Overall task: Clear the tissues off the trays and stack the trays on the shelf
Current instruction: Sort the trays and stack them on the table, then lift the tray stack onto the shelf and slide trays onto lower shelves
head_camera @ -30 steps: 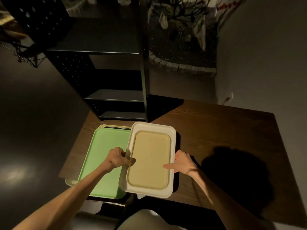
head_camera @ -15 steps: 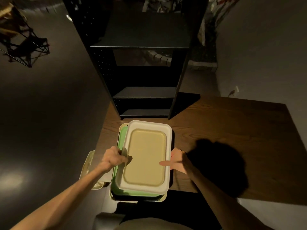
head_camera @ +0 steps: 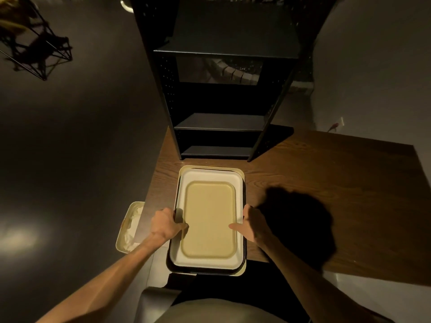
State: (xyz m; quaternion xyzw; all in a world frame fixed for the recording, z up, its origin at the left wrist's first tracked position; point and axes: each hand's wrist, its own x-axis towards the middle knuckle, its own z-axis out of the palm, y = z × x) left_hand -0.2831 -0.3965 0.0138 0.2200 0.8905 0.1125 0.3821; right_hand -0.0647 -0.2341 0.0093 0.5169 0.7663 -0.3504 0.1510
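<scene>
A pile of trays lies on the wooden table (head_camera: 326, 187) in front of me. Its top is a tan tray (head_camera: 208, 217) nested in a white tray (head_camera: 238, 180), over a dark tray and a cream one whose rims show at the edges. My left hand (head_camera: 164, 223) grips the pile's left rim, thumb on top. My right hand (head_camera: 253, 223) holds the right rim, thumb resting on the tan tray. A black metal shelf (head_camera: 221, 122) stands on the table just beyond the trays, its visible levels bare.
A cream bin (head_camera: 130, 227) holding white tissues sits low beside the table's left edge, under my left forearm. A wire-frame object (head_camera: 35, 47) stands on the dark floor at far left. My shadow falls on the table to the right of the trays.
The white and tan trays moved left over the green tray and now cover it, squared up on the pile. My view swung to face the shelf; the bin came into sight.
</scene>
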